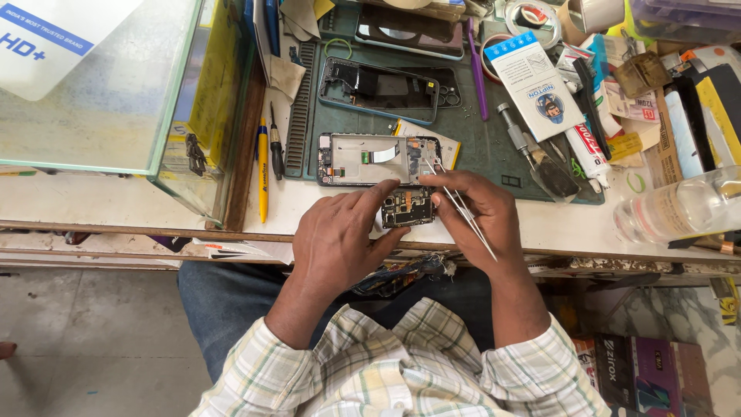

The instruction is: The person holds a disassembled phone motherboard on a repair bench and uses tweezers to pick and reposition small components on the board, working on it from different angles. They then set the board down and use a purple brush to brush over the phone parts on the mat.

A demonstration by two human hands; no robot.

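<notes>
Currently the left hand [333,239] is pinching and steadying a small black circuit module [407,207] at the worktop [154,202] edge, while the right hand [478,212] is closing around thin tweezers [463,210] beside it. The module is lying already detached; just behind, the opened phone frame [378,159] is sitting stripped, with reassembly apparently outstanding.
</notes>
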